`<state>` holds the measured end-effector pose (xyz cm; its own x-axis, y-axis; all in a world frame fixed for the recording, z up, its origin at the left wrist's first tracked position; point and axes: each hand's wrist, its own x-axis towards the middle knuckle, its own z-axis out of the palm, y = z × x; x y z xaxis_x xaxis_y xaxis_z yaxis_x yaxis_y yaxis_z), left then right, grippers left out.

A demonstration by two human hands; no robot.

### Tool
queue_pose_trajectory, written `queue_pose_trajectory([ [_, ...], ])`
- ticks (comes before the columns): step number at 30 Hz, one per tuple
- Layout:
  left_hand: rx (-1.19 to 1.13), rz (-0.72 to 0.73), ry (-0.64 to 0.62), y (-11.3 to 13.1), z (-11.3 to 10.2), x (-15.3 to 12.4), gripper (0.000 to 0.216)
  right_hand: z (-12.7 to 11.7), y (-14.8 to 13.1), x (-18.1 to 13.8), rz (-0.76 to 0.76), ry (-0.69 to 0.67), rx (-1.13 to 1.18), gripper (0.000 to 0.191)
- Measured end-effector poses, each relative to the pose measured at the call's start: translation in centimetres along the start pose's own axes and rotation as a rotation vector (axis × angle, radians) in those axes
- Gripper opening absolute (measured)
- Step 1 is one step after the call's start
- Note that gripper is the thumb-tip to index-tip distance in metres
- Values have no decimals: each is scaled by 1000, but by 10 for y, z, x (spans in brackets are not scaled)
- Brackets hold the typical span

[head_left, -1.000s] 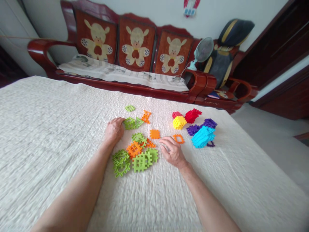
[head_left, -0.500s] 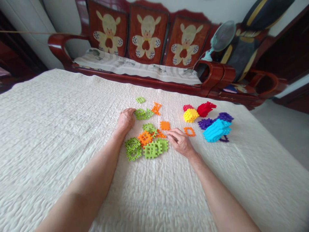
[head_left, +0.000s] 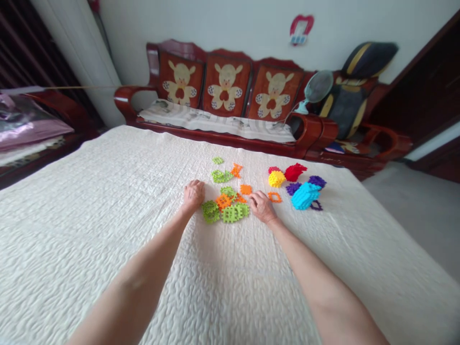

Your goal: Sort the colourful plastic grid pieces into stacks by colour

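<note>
My left hand [head_left: 194, 194] rests on the quilted cloth with its fingers curled in. It lies just left of the green and orange interlocking plastic pieces and holds nothing that I can see. My right hand [head_left: 263, 207] is on the other side of them, fingers bent and slightly apart. Its fingertips are by a solid orange square piece [head_left: 246, 189]. Between the hands lie green lattice pieces [head_left: 233, 213], stacked green pieces [head_left: 211, 212] and an orange window piece [head_left: 224, 201]. Farther back are a green pair [head_left: 222, 176], a small green piece [head_left: 217, 160] and an orange hourglass-shaped piece [head_left: 236, 170].
An orange frame [head_left: 275, 197] lies right of my right hand. Beyond it are yellow [head_left: 276, 179], red [head_left: 295, 172], purple [head_left: 317, 181] and light blue [head_left: 305, 196] stacks. A wooden sofa [head_left: 215, 136] stands behind the cloth-covered surface, with a fan [head_left: 318, 86] at its right.
The camera view has tilted up and drawn back. My left hand has moved away from the green pair, nearer to me. My right hand stays beside the orange square.
</note>
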<state>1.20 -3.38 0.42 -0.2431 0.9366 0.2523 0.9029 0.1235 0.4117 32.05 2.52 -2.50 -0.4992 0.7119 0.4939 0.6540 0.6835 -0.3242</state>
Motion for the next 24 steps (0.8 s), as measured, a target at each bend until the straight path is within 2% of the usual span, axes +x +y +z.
queue_pose_trajectory([
  [4, 32, -10, -9, -13, -13, -37, 30, -3, -5, 9, 110, -56, 3, 21],
  [7, 64, 25, 7, -15, -13, -50, 33, -3, -20, 24, 152, -98, 15, 24],
  [9, 90, 26, 17, -14, -11, -52, 34, 1, -38, 35, 79, -139, 43, 29],
  [13, 98, 30, 21, -11, -11, -52, 34, 10, -80, 52, -139, -333, 55, 47],
  [17, 90, 32, 22, -10, -13, -52, 36, 8, -101, 59, -178, -464, -99, 53],
  [20, 92, 13, 19, -9, -13, -52, 35, 4, -99, 65, -168, -444, -166, 46],
  [24, 103, 18, 14, -9, -14, -53, 34, 2, -89, 75, -60, -305, -87, 29],
])
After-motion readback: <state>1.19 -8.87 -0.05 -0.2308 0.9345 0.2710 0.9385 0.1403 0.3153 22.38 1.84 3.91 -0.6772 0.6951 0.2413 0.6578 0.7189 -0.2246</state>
